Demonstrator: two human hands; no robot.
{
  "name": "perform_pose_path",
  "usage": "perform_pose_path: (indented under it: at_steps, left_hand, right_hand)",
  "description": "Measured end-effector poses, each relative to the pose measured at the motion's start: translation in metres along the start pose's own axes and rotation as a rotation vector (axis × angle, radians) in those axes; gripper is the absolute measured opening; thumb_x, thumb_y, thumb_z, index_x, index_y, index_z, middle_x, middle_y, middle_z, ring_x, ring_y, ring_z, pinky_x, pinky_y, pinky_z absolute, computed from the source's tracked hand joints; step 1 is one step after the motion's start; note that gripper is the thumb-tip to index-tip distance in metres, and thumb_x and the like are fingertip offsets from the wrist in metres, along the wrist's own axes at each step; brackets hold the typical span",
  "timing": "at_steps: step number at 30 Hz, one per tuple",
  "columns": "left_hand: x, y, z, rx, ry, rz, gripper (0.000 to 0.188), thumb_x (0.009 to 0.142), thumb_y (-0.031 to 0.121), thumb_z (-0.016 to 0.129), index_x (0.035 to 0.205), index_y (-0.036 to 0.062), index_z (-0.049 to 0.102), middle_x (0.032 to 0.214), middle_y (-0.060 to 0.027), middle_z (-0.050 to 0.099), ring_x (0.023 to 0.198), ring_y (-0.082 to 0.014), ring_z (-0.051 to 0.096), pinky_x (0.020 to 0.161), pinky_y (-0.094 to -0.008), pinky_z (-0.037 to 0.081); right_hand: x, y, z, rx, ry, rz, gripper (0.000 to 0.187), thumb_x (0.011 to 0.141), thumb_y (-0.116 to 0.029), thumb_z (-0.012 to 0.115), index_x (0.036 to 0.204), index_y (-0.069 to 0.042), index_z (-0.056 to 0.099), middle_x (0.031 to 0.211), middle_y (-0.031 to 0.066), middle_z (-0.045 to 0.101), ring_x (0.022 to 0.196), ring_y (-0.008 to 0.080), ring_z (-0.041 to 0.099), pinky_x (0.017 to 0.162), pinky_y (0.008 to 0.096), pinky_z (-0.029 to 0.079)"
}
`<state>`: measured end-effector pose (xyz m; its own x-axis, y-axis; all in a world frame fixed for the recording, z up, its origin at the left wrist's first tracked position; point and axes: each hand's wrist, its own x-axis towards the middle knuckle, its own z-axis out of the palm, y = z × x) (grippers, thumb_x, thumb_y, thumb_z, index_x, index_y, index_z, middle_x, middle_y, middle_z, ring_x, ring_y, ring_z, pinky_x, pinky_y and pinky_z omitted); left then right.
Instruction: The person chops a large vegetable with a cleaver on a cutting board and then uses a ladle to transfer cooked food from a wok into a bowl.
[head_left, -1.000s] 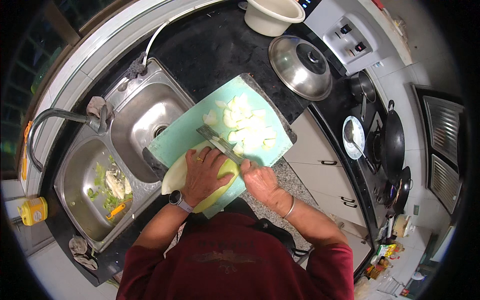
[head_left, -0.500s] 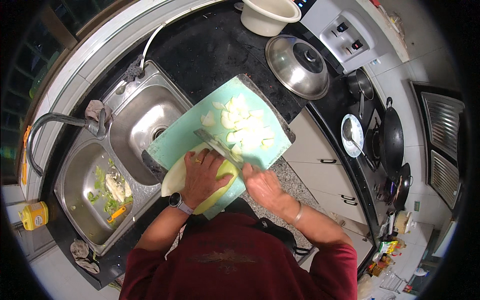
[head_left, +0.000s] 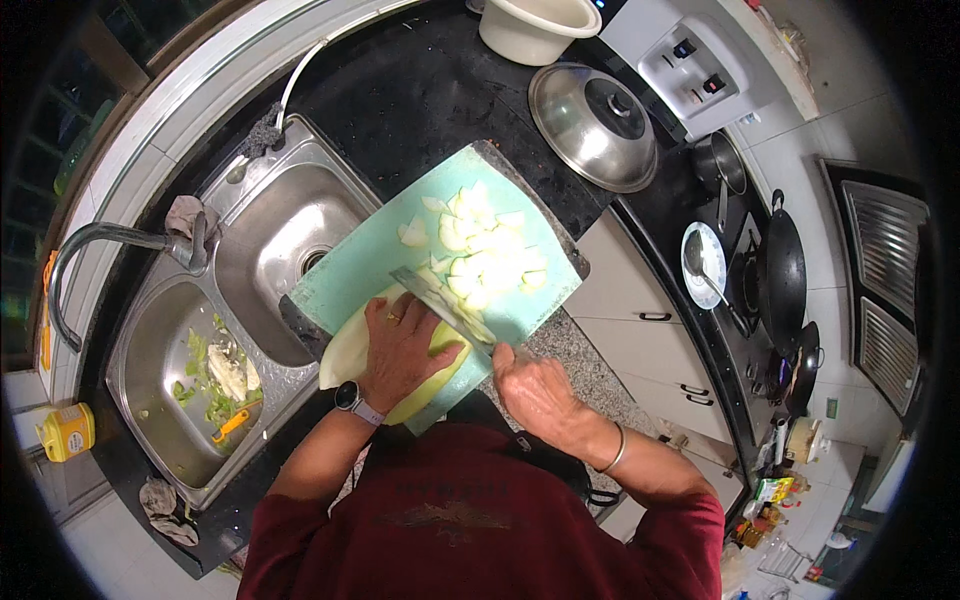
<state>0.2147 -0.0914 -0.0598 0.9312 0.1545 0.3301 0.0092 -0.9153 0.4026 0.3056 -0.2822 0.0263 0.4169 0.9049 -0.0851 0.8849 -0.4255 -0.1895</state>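
A mint-green cutting board (head_left: 365,255) lies at an angle across the sink's edge and the dark counter. My left hand (head_left: 402,350) presses down on a large pale green peeled gourd (head_left: 343,350), fingers curved over it and thumb along its near side. In my right hand (head_left: 545,395), closed around the handle, is a kitchen knife (head_left: 430,295). Its broad blade stands beside the gourd's cut end, pointing to the upper left, close to my left fingertips. Beyond the blade, several cut gourd pieces (head_left: 480,235) are heaped, some washed out by glare.
To the left is a double steel sink (head_left: 280,230) with a faucet (head_left: 120,236). Peelings and an orange-handled peeler (head_left: 231,426) lie in its nearer basin. A domed pan lid (head_left: 585,130) and a cream basin (head_left: 530,35) stand beyond the board. At right are a wok (head_left: 782,260) and a plate (head_left: 700,260).
My right hand has drawn the knife slightly nearer and to the right. My left hand stays on the gourd, and the whole view has shifted a little.
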Motion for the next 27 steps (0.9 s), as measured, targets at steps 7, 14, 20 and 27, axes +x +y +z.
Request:
perform_pose_path:
  at_steps: [7, 14, 20, 27]
  left_hand:
    - [0.001, 0.001, -0.003, -0.011, -0.022, 0.023, 0.058, 0.078, 0.045, 0.074, 0.121, 0.0088, 0.059, 0.120, -0.0090, 0.058, 0.111, -0.0286, 0.053, 0.094, -0.0534, 0.033]
    - [-0.004, -0.002, 0.001, -0.006, 0.015, 0.007, 0.057, 0.077, 0.042, 0.075, 0.119, 0.0077, 0.059, 0.118, -0.0085, 0.058, 0.111, -0.0286, 0.053, 0.094, -0.0532, 0.033]
    - [0.000, 0.003, -0.002, -0.043, 0.004, 0.005, 0.057, 0.074, 0.041, 0.077, 0.117, 0.0079, 0.059, 0.116, -0.0094, 0.059, 0.112, -0.0287, 0.053, 0.094, -0.0539, 0.034]
    - [-0.001, -0.001, 0.001, -0.015, 0.032, 0.002, 0.057, 0.074, 0.041, 0.078, 0.116, 0.0075, 0.059, 0.116, -0.0098, 0.058, 0.111, -0.0291, 0.053, 0.095, -0.0541, 0.033]
  right_hand:
    - [0.030, 0.005, 0.038, -0.014, 0.014, 0.057, 0.008, 0.077, 0.003, 0.058, 0.082, 0.000, 0.053, 0.067, 0.0190, 0.063, 0.055, 0.0311, 0.068, 0.050, 0.0391, 0.055]
    - [0.004, -0.003, 0.010, -0.007, -0.041, 0.022, 0.006, 0.080, 0.003, 0.057, 0.084, 0.000, 0.053, 0.065, 0.0186, 0.064, 0.054, 0.0311, 0.068, 0.047, 0.0393, 0.054]
    - [0.027, 0.004, 0.038, 0.027, -0.004, 0.080, 0.007, 0.079, 0.003, 0.056, 0.083, 0.000, 0.053, 0.066, 0.0188, 0.065, 0.055, 0.0318, 0.068, 0.048, 0.0387, 0.055]
    - [0.008, -0.001, 0.021, -0.011, -0.041, 0.040, 0.005, 0.080, 0.002, 0.057, 0.083, 0.000, 0.054, 0.065, 0.0194, 0.065, 0.056, 0.0321, 0.069, 0.049, 0.0402, 0.055]
